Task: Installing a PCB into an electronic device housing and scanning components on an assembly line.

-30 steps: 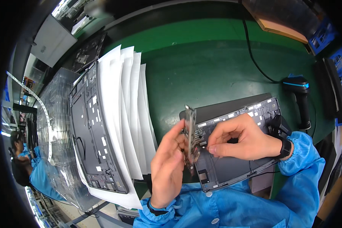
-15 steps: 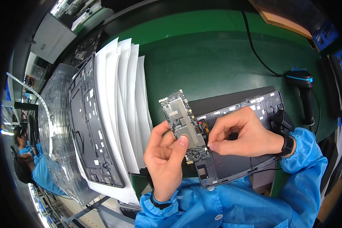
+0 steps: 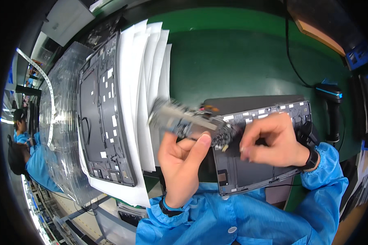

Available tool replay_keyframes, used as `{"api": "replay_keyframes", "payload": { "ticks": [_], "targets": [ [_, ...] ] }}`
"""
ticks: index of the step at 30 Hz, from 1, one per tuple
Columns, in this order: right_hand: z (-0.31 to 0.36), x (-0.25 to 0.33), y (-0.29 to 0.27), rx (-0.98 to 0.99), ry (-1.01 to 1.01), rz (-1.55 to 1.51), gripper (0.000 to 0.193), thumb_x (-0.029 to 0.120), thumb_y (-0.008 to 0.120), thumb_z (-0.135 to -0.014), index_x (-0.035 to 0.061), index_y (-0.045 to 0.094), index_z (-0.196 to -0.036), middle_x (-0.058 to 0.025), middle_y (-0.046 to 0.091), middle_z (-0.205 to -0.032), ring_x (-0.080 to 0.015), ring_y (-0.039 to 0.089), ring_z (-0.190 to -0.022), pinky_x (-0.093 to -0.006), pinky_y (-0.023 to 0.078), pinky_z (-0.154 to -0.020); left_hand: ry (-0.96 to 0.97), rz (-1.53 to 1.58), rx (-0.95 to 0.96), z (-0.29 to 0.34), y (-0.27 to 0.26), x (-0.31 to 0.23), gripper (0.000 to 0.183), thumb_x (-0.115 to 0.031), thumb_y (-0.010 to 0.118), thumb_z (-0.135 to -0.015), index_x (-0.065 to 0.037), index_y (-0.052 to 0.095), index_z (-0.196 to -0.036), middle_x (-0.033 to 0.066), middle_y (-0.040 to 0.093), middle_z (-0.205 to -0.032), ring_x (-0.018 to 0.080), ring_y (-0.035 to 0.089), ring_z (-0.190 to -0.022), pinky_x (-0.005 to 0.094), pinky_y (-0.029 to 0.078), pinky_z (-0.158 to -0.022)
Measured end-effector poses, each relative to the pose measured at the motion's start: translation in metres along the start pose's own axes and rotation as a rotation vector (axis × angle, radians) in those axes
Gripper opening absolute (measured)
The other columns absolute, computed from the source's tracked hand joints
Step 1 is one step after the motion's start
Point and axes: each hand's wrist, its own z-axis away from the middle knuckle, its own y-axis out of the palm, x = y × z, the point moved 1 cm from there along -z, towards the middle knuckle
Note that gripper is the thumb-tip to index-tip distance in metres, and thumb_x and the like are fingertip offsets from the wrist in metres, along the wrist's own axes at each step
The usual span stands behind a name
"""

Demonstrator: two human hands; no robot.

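My left hand [image 3: 184,163] grips a long circuit board [image 3: 188,120], blurred by motion and lying nearly level above the table. My right hand [image 3: 274,141] pinches with curled fingers at the board's right end; what sits between the fingertips is too small to tell. Under both hands lies an open dark laptop shell [image 3: 265,171] on a dark pad. A black band is on each wrist, and both sleeves are blue.
A stack of dark laptop shells [image 3: 100,110] interleaved with white sheets [image 3: 145,81] lies at the left on the green mat [image 3: 233,53]. A black handheld scanner [image 3: 333,110] with a cable stands at the right. Another person in blue sits far left [image 3: 22,134].
The circuit board was edge-on and upright, then tipped flat, and now swings leftward and lower in my left hand. My right hand stays at its right end.
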Motion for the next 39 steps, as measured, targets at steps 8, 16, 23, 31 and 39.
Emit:
{"api": "replay_keyframes", "payload": {
  "ticks": [8, 16, 23, 31, 39],
  "targets": [
    [0.002, -0.001, 0.003, -0.044, -0.072, -0.034, 0.005, -0.005, 0.068, -0.083, -0.0055, 0.069, -0.088, -0.0108, 0.072, -0.077, -0.0147, 0.072, -0.071, -0.0256, 0.057, -0.066, -0.025, 0.046, 0.06, 0.009, 0.025, -0.003, 0.029, -0.003, 0.064, -0.095, 0.007, 0.056, -0.12, 0.0184, 0.067, -0.111, 0.0212, 0.067, -0.098, 0.0355, 0.057, -0.081],
    [0.003, 0.002, -0.003, -0.01, 0.019, -0.075, 0.004, -0.003, 0.072, -0.079, -0.0018, 0.07, -0.082, -0.0044, 0.069, -0.074, -0.0064, 0.064, -0.066, -0.0212, 0.049, -0.061, -0.207, -0.258, 0.26, 0.028, 0.006, -0.039, 0.03, -0.008, 0.048, -0.104, 0.004, 0.05, -0.131, 0.0079, 0.063, -0.106, 0.0096, 0.056, -0.087, 0.0265, 0.049, -0.076],
    [-0.002, -0.003, -0.003, 0.085, -0.042, -0.072, 0.002, -0.001, 0.07, -0.079, -0.0011, 0.069, -0.081, -0.0018, 0.067, -0.071, -0.0055, 0.06, -0.064, -0.0223, 0.046, -0.059, -0.121, -0.827, 0.554, 0.036, -0.034, -0.038, 0.022, -0.008, 0.057, -0.099, 0.005, 0.051, -0.116, 0.0181, 0.066, -0.089, 0.0283, 0.066, -0.073, 0.0351, 0.049, -0.066],
    [-0.003, 0.0, -0.001, 0.287, -0.032, 0.151, 0.005, 0.004, 0.07, -0.08, -0.0009, 0.07, -0.082, -0.0035, 0.068, -0.07, -0.0075, 0.061, -0.061, -0.024, 0.047, -0.057, -0.13, -0.697, 0.372, 0.031, -0.038, -0.049, 0.029, -0.008, 0.073, -0.09, 0.004, 0.067, -0.116, 0.0114, 0.073, -0.083, 0.0115, 0.069, -0.065, 0.0228, 0.049, -0.053],
    [-0.002, 0.006, -0.001, 0.312, 0.079, 0.165, 0.002, -0.003, 0.07, -0.075, -0.0003, 0.07, -0.076, -0.0065, 0.065, -0.066, -0.0153, 0.062, -0.058, -0.0284, 0.047, -0.055, -0.265, -0.695, 0.394, 0.027, -0.032, -0.045, 0.027, -0.005, 0.077, -0.085, -0.002, 0.075, -0.112, 0.005, 0.064, -0.069, 0.0069, 0.055, -0.051, 0.0232, 0.038, -0.045]
  ]
}}
